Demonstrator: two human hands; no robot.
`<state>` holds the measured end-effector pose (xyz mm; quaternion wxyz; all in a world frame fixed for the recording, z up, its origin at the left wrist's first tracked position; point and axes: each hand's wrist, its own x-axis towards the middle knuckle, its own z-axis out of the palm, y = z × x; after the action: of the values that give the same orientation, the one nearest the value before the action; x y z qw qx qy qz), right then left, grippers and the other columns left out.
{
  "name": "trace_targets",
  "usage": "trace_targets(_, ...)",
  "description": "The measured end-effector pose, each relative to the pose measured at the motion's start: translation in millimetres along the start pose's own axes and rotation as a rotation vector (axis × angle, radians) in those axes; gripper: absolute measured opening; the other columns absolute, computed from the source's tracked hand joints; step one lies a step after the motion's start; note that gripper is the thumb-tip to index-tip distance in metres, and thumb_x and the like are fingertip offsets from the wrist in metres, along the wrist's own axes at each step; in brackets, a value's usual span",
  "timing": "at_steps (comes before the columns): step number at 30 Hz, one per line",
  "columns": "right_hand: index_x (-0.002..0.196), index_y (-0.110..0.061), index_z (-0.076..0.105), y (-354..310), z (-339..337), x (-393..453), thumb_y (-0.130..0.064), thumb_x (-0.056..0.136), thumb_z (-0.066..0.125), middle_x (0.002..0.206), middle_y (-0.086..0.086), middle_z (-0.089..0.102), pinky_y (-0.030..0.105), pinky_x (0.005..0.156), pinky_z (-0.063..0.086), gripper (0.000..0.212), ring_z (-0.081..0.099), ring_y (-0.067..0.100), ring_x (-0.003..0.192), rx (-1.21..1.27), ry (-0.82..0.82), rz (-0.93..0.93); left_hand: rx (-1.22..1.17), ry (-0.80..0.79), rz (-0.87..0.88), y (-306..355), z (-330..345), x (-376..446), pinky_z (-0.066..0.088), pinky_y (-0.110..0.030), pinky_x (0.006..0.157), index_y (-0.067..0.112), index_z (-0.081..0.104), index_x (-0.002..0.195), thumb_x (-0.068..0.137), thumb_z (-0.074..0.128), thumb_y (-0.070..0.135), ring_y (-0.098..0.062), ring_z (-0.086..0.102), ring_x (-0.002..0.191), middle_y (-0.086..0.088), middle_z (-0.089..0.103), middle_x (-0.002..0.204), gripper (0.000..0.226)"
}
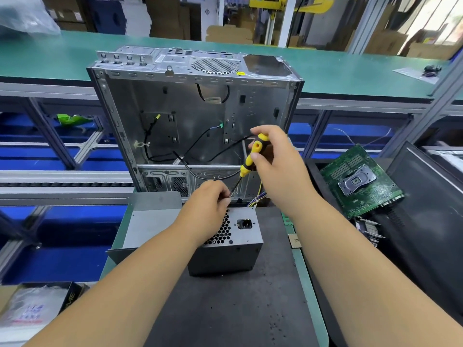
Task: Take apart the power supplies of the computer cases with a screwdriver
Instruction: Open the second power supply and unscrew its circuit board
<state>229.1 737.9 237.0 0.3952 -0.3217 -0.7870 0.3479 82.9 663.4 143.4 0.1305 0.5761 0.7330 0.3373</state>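
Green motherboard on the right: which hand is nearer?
Right. The right hand grips the screwdriver left of the motherboard; the left hand rests farther left on the power supply.

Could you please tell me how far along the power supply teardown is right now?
Done: the power supply is out of the gutted case. In hand: the right hand grips the screwdriver, the left hand pinching its shaft at the supply's top edge. Left: its housing looks closed.
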Motion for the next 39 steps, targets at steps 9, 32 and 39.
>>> trace_targets(9, 0.105, -0.021, 0.057, 29, -61, -14, -0.013, 0.093, 0.068, 0.084, -0.015, 0.058, 0.026, 0.078, 0.052, 0.018, 0.062, 0.007, 0.081, 0.237, 0.328, 0.099, -0.682, 0.000, -0.231, 44, 21, 8, 0.049, -0.025, 0.076, 0.022, 0.064, 0.093, 0.102, 0.050, 0.015, -0.001, 0.064, 0.073, 0.013, 0.070, 0.078, 0.018)
trace_targets(32, 0.109, -0.016, 0.057, 131, -216, -109, -0.009, 0.094, 0.064, 0.081, -0.018, 0.057, 0.013, 0.069, 0.046, 0.019, 0.063, -0.004, 0.071, 0.249, 0.532, 0.272, -0.517, -0.484, -0.249, 181, 206, -25, 0.052, -0.025, 0.087, 0.033, 0.066, 0.098, 0.091, 0.066, 0.007, -0.012, 0.064, 0.092, -0.001, 0.069, 0.103, 0.028)
trace_targets(39, 0.106, -0.018, 0.055, 137, -209, -103, -0.007, 0.095, 0.063, 0.074, -0.025, 0.058, 0.013, 0.066, 0.048, 0.017, 0.062, -0.005, 0.072, 0.301, 0.447, 0.274, -0.356, -0.312, -0.198, 176, 183, -20, 0.050, -0.016, 0.086, 0.029, 0.071, 0.099, 0.092, 0.066, 0.012, -0.007, 0.064, 0.097, 0.002, 0.068, 0.106, 0.019)
